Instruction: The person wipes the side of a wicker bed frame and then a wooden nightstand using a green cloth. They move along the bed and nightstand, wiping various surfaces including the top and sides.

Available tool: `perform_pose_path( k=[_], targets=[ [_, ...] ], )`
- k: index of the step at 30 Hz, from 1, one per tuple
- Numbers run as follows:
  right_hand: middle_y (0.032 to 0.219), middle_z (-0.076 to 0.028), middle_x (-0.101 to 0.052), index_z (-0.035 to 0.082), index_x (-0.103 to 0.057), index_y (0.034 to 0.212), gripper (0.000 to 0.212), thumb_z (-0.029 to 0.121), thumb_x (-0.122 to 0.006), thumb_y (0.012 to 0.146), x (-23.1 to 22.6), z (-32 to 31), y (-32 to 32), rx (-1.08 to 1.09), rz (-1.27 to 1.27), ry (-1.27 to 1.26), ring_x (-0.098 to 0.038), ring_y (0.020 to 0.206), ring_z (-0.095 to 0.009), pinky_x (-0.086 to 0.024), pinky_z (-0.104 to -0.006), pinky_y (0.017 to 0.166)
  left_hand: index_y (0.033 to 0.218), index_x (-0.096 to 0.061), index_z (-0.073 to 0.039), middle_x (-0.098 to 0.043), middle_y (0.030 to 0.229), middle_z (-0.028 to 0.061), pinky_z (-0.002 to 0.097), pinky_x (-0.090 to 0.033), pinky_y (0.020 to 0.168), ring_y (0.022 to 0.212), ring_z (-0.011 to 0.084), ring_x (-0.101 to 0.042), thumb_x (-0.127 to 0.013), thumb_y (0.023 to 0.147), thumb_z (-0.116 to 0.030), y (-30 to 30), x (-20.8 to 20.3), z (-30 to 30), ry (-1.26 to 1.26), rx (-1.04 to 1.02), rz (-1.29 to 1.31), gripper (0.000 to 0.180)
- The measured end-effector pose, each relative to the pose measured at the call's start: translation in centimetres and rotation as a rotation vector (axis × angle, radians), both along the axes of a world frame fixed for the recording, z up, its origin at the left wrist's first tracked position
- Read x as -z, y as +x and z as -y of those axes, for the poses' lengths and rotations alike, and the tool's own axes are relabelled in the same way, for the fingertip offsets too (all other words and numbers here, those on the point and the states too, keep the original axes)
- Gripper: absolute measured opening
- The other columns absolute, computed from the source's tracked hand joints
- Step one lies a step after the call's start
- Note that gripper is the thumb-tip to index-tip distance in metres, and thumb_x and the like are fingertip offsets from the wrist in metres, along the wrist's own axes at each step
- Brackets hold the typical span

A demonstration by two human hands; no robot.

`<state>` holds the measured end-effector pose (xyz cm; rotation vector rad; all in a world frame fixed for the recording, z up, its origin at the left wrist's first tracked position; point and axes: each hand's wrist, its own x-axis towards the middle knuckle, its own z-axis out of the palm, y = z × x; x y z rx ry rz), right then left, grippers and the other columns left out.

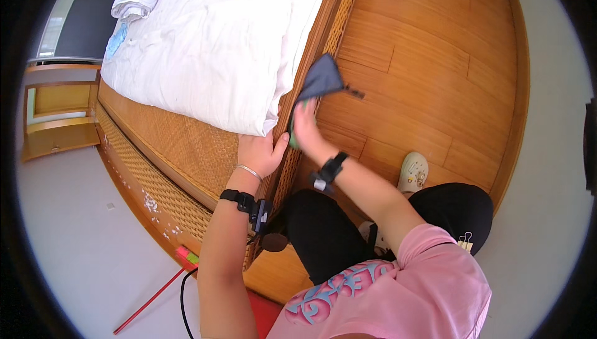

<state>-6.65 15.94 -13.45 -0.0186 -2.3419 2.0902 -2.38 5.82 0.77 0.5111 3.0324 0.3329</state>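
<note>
A dark grey cloth point(323, 76) with green on its underside is in my right hand point(306, 129), pressed along the woven side of the wooden bed frame point(287, 90). Part of the cloth flares up past my fingers, and its motion blurs it slightly. My left hand point(256, 154) rests at the bed's near corner with the thumb stretched out toward the right hand. A folded corner of the white sheet point(199, 71) covers most of its fingers. Under the sheet, the brown woven mat point(168, 137) shows along the foot of the bed.
A rolled white bedding bundle point(134, 0) lies on the bed's far left, with a light blue cloth point(116, 41) nearby. White scraps point(151, 205) dot the ledge at the bed's foot. A red-handled tool point(149, 301) leans at lower left. Wooden floor point(429, 71) runs along the right.
</note>
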Motion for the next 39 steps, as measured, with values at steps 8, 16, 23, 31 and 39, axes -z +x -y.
perform_pose_path(
  k=[8, 16, 23, 31, 39],
  targets=[
    [0.140, -0.036, -0.039, -0.011, -0.044, 0.133, 0.051, 0.010, -0.057, 0.089, -7.5, -3.2, -3.9, 0.150, -0.437, 0.235, -0.031, 0.135, -0.054, -0.027, -0.0527, 0.114, 0.130, -0.055, 0.003, -0.056, 0.128, 0.0295, 0.0541, -0.037, 0.102, 0.117, 0.0470, -0.052, -0.052, 0.093, -0.032, 1.3, 1.6, 1.9, 0.045, -0.113, -0.072, 0.051],
    [0.115, -0.025, -0.066, -0.005, -0.071, 0.103, 0.048, 0.030, -0.040, 0.095, -13.3, -12.0, -20.1, -0.191, 0.018, 0.787, -0.042, 0.135, -0.040, -0.032, -0.0467, 0.113, 0.132, -0.052, 0.006, -0.055, 0.130, 0.0295, 0.0535, -0.035, 0.104, 0.119, 0.0475, -0.051, -0.053, 0.092, -0.031, 1.2, 1.1, 1.3, 0.043, -0.099, -0.066, 0.054],
    [0.073, -0.014, -0.063, 0.004, -0.068, 0.078, 0.040, 0.036, -0.046, 0.088, -12.1, -9.3, -12.6, -0.485, -0.441, 0.942, -0.062, 0.068, -0.026, -0.037, -0.0500, 0.105, 0.144, -0.040, 0.000, -0.047, 0.139, 0.0310, 0.0518, -0.031, 0.109, 0.128, 0.0481, -0.042, -0.051, 0.095, -0.026, 0.9, 0.1, 1.1, -0.006, -0.003, -0.049, 0.057],
    [0.111, -0.022, -0.056, 0.000, -0.060, 0.107, 0.029, 0.026, -0.055, 0.095, -4.9, -6.2, -5.0, -0.097, -0.672, 0.104, -0.035, 0.135, -0.045, -0.019, -0.0568, 0.114, 0.142, -0.034, 0.006, -0.036, 0.144, 0.0368, 0.0534, -0.022, 0.115, 0.136, 0.0511, -0.031, -0.048, 0.098, -0.030, -3.6, 1.0, -3.9, 0.150, -0.168, 0.155, 0.059],
    [0.109, -0.028, -0.049, -0.007, -0.052, 0.110, 0.042, 0.033, -0.042, 0.100, -2.8, -6.3, -15.4, 0.164, -0.273, -0.159, -0.047, 0.104, -0.044, -0.037, -0.0527, 0.091, 0.152, -0.022, 0.004, -0.025, 0.154, 0.0320, 0.0425, -0.015, 0.120, 0.146, 0.0418, -0.022, -0.037, 0.104, -0.024, -10.3, 0.2, -8.1, 0.187, -0.157, 0.114, 0.058]
  ],
)
